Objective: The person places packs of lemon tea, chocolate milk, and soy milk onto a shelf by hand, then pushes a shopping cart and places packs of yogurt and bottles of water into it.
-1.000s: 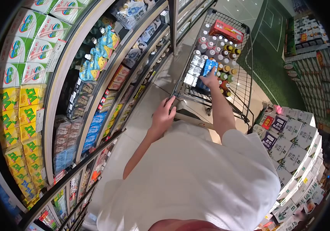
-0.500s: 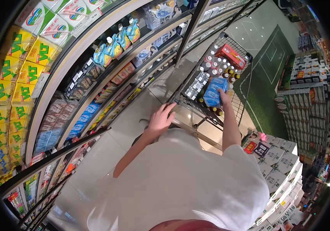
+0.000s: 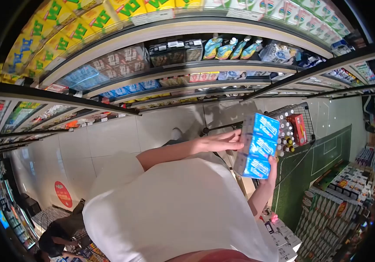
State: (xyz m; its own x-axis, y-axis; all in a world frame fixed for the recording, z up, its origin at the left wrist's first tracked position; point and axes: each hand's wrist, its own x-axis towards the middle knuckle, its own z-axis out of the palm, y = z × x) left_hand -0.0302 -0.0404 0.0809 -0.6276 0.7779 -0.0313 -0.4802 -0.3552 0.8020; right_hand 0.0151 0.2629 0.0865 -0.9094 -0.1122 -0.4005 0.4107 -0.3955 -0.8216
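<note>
A blue multipack of small drink cartons [image 3: 262, 146], seemingly in clear wrap, is held up in front of me, above the near end of a shopping cart [image 3: 308, 114]. My right hand [image 3: 271, 168] grips its lower right edge, with the thumb on the front. My left hand [image 3: 224, 142] has its fingers stretched out, and the tips reach the pack's left side. Behind the pack, capped bottles [image 3: 287, 135] and a red box [image 3: 299, 129] lie in the cart. The pack hides the rest of the cart's load.
Shelves [image 3: 170, 28] of packed drinks run along the far side, with yellow cartons [image 3: 100, 17] and blue-yellow pouches [image 3: 229, 49]. Stacked white boxes [image 3: 279, 238] stand at the lower right. A green floor mat [image 3: 318, 163] lies right of the cart. Another person [image 3: 58, 236] is at the lower left.
My right hand has lifted the blue carton multipack out of the cart. My left hand has left the area by the cart handle and come to the pack's side. The view has turned.
</note>
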